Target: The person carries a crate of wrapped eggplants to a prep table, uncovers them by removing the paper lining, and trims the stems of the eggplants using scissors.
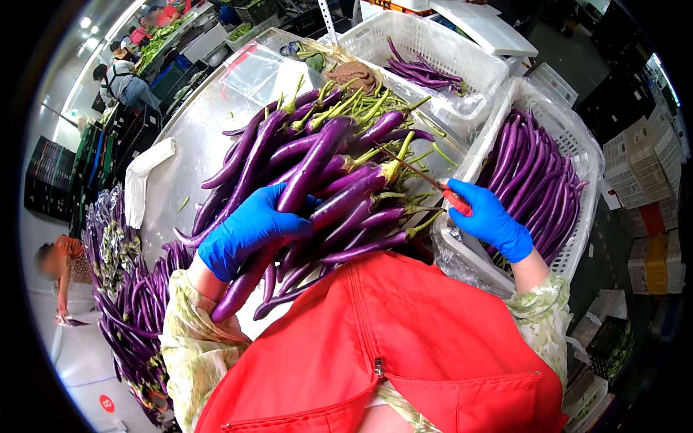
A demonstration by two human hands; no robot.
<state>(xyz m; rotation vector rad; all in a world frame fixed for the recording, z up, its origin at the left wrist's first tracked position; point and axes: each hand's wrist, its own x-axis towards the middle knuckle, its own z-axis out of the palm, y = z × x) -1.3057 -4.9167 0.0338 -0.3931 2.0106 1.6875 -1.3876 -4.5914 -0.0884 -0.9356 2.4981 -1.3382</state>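
Note:
A heap of long purple eggplants (289, 155) with green stems lies on the metal table (162, 198). My left hand (256, 229), in a blue glove, is wrapped round an eggplant at the near side of the heap. In my right hand (491, 220), also blue-gloved, are red-handled scissors (458, 203), their blades pointing left toward the green stem end (390, 170) of a large eggplant. Whether the blades touch that stem cannot be made out.
On the right stands a white basket (588, 155) lined with plastic, holding many eggplants. Behind it, another white basket (476, 68) holds a few. More eggplants (137, 303) are piled at the left. People (126, 86) stand at the far left; another person (68, 267) bends nearer.

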